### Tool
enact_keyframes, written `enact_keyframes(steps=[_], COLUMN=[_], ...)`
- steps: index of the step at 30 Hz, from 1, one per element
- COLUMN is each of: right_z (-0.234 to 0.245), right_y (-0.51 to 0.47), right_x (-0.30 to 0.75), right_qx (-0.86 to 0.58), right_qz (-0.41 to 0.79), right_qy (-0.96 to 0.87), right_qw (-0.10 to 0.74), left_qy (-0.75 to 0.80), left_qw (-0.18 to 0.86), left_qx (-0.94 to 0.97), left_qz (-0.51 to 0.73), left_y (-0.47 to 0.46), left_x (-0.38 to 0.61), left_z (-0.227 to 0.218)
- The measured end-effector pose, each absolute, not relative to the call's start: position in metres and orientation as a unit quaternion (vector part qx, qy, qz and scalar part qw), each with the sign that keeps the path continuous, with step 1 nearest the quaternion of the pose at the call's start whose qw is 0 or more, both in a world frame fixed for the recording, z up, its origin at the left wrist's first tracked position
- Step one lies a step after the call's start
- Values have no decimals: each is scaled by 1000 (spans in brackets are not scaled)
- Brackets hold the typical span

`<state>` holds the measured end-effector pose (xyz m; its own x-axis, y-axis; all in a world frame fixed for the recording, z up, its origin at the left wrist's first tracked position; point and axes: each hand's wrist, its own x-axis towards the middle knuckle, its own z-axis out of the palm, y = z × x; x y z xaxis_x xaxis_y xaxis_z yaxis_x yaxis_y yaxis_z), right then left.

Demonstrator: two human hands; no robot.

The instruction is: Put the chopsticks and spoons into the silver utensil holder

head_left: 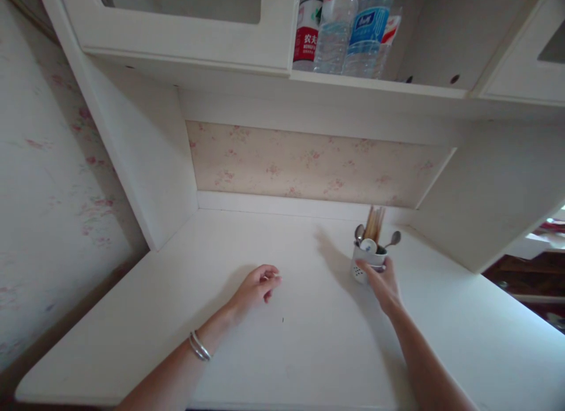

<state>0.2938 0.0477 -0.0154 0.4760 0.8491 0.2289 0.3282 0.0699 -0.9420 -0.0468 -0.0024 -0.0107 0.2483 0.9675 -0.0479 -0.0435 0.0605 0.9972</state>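
One cup (373,260) is sitting in the grip of the right hand (386,285), the thumb lying across its near wall and the fingers wrapping its right side. It is being held upright toward the back right corner of the tabletop (318,358), short of the back edge; from here I can't tell whether its base is touching. Chopsticks (374,222) are rising from its mouth in a bunch, two spoons (396,238) are leaning out, one to each side, and a round white piece (368,245) is facing front. The left hand (256,284) is resting or hovering well apart, left of the cup. Its fingers are bending in close to the thumb, and I can't tell whether they are pinching anything. Two bangles (200,346) are circling that wrist. A dark speck (283,320) is lying nearer the front edge. Beyond the back edge, flowered wallpaper (282,163) is showing; above, bottles (338,43) are standing in the cabinet (189,40).
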Motion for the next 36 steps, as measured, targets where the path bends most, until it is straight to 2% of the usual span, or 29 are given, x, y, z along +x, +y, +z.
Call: enact_keyframes(steps=[4,8,13,17,20,27,36], right_z=[8,18,23,24,16,-3,-6], right_y=[10,-19,-24,-18,-17,-29,-33], right_x=[230,162,105,89,87,94,92], right_qx=[-544,-459,-376,-259,-199,-168,-149], right_qz=[386,540,769,889,920,939,942], right_qy=[-569,-573,-414,-305,-280,-250,-255], right_qw=[481,411,309,221,190,164,157], left_qy=[336,278,320,324,305,290,262], left_qw=[682,738,735,738,734,713,720], left_qx=[392,313,262,206,154,2,-2], left_qz=[518,530,537,555,587,638,643], left_y=[-3,-3,-1,1,4,16,16], left_x=[-49,-50,-56,-64,-68,-79,-98], left_z=[-4,5,14,9,5,8,18])
